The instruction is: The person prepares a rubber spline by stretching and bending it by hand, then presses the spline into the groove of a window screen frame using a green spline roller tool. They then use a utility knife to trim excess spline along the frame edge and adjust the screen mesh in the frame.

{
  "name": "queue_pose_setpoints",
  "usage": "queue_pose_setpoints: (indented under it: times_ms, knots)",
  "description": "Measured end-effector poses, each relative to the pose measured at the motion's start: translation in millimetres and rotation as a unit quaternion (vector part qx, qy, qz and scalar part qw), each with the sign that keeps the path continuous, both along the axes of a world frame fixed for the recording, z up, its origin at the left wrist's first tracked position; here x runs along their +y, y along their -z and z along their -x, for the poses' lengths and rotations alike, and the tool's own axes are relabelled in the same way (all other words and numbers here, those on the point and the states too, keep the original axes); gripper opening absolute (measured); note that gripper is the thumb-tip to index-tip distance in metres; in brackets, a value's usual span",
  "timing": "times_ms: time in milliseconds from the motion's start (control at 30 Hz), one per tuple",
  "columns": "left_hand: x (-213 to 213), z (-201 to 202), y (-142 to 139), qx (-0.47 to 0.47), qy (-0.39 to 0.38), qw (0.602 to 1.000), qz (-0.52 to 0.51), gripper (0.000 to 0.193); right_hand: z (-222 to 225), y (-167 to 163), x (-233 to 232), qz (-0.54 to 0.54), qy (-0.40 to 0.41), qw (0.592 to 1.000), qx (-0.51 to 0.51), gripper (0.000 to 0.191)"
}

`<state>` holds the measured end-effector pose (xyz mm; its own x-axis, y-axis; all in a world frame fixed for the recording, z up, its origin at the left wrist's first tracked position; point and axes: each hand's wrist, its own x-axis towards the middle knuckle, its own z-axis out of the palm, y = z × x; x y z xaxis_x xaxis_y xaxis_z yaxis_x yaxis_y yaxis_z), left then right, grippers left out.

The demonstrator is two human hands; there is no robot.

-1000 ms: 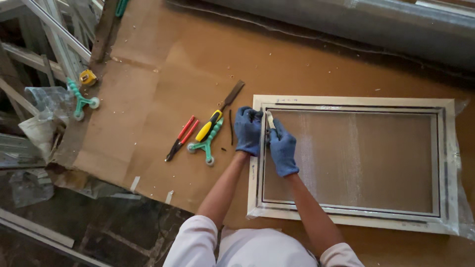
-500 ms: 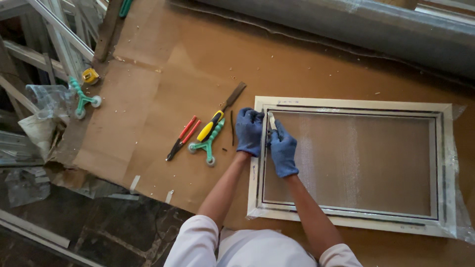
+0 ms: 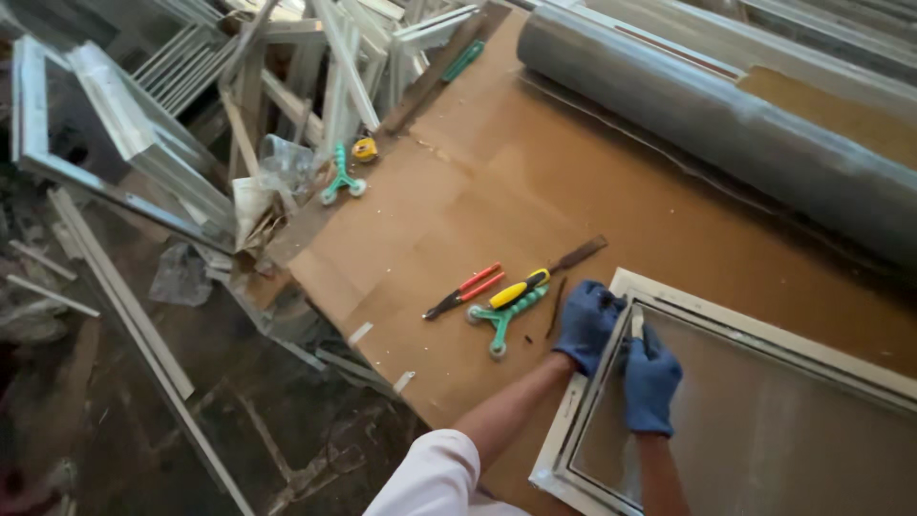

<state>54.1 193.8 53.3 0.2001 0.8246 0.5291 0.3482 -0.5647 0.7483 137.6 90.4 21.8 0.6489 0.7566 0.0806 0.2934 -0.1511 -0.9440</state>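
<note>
Head view: both gloved hands are working at the near left corner of the screen frame [image 3: 745, 334]. The left hand [image 3: 585, 325] is pressing the frame edge flat; the right hand [image 3: 651, 382] is gripping a small blade [image 3: 637, 320]. The mesh is already lying in the frame; work on the remaining edges appears outstanding.

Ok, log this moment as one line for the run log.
left hand: on window frame corner | right hand: on frame, holding small tool | beside: yellow screwdriver, red pliers, green roller

A brown board worktop [image 3: 497, 191] is seen carrying a white window frame [image 3: 669, 296], red pliers [image 3: 465, 290], a green roller tool [image 3: 504, 317], a yellow-handled chisel [image 3: 544, 272] and a mesh roll [image 3: 726, 124].
</note>
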Motion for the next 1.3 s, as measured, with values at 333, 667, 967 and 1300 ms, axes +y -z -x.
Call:
queue_pose_setpoints:
  times_ms: [333,667,967,1300]
  knots:
    - [9,-8,-8,0.138,-0.014,0.982,0.130,0.034,-9,29,0,0.064,0.005,0.998,0.024,0.038]
    - [41,-22,-19,0.248,0.049,0.936,0.243,0.042,-10,30,1,0.080,0.017,0.992,0.101,0.040]
    - [49,-23,-17,0.233,0.109,0.938,0.231,0.038,-6,19,-2,0.070,0.008,0.988,0.138,0.038]
    - [52,-22,-23,0.253,0.134,0.931,0.227,0.043,-6,15,-2,0.063,0.009,0.991,0.119,0.039]
